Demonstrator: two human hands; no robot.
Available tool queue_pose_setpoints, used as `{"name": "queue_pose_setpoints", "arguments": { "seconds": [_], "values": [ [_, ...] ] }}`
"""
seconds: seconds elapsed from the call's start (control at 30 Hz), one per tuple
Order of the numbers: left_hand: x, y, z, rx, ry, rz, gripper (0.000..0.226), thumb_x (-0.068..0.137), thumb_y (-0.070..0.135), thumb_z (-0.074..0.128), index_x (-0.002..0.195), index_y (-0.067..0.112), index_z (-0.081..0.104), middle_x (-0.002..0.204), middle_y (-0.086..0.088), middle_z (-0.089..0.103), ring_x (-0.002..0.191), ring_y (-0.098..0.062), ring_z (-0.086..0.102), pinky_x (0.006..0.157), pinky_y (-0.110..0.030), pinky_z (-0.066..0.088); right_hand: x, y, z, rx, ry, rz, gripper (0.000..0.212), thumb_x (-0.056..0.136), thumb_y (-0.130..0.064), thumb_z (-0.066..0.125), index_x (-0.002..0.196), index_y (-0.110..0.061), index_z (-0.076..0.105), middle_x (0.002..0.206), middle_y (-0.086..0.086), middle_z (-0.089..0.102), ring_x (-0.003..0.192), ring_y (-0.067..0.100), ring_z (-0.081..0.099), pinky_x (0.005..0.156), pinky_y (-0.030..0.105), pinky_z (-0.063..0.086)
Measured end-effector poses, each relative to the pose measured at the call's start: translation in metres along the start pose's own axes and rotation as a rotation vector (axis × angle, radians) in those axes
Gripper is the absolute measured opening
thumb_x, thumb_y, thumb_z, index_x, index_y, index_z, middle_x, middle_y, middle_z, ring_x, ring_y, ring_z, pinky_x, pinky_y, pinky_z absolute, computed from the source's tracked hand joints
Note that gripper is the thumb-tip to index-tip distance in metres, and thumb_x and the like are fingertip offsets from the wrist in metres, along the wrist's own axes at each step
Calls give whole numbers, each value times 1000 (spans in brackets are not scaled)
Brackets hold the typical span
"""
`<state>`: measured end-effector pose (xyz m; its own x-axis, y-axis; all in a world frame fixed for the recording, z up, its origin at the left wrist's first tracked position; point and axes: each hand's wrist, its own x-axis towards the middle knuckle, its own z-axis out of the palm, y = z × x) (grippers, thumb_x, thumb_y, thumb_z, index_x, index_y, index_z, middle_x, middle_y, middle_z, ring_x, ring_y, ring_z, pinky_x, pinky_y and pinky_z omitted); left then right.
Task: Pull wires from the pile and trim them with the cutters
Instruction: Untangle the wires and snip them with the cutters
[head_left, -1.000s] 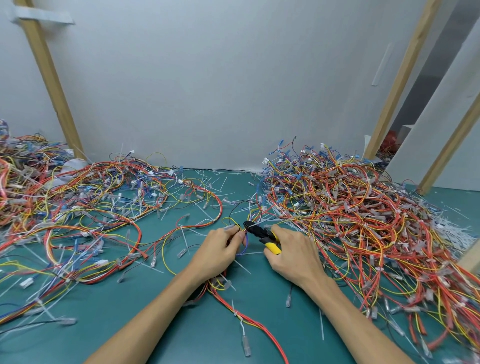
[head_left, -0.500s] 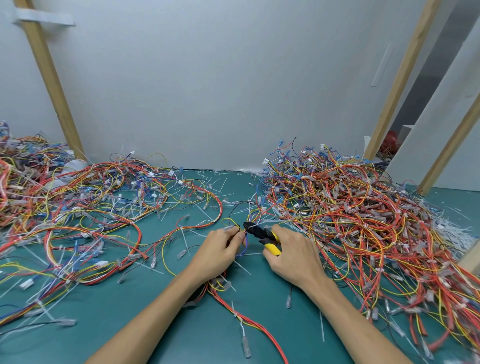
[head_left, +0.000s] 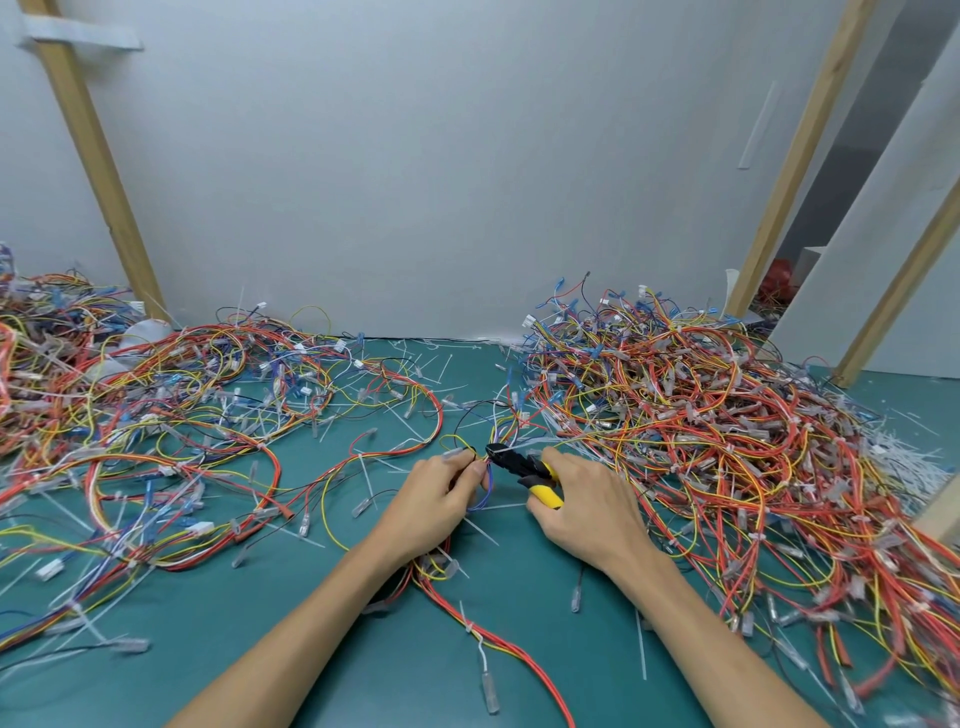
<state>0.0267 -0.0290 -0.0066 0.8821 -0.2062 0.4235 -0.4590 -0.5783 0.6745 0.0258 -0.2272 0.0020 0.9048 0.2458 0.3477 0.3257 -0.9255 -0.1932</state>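
Even bright light, soft shadows, wide-angle edge distortion.

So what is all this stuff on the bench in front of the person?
table: one, teal-green, under everything
right wire pile: one big heap, mostly red, orange and yellow with some blue, right side
left wire spread: one looser tangle, red, yellow, blue and white, left side
cutters: one, black head, yellow handles, centre
held wires: a few, yellow, blue and red, centre, at the cutters' tip
cut white strips: many, scattered about, thickest at the far right
wall: one, white, behind the table
wooden posts: at least three, pale wood, slanting at left and right
left hand: one, pinches the held wires
right hand: one, grips the cutters
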Motion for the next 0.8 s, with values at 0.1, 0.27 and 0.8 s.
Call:
{"name": "queue_pose_setpoints", "arguments": {
  "seconds": [0.1,0.27,0.8],
  "values": [
    [-1,1,0,5,1,10,46,102,18,45,59,30,34,57,7,38,58,-7,42,57,-16,31,1,-1,2,-7,-10,3,20,86,-41,55,99,-28,48,83,-10,50,86,23,57,59,33,30],
    [-2,1,-2,2,-7,-2,43,102,21,44,60,27,36,60,5,39,58,-12,41,58,-21,30,1,-7,5,-128,50,-1,29,94,-43,56,116,-25,51,102,-5,59,98,22,56,68,33,29],
    [-5,5,-3,27,-54,35,32,103,23,43,73,26,55,63,-4,50,64,-18,47,60,-22,32,1,-3,-4,-65,2,73,14,83,-36,55,80,-25,46,60,-5,39,63,28,44,54,32,28]
  ]
}}
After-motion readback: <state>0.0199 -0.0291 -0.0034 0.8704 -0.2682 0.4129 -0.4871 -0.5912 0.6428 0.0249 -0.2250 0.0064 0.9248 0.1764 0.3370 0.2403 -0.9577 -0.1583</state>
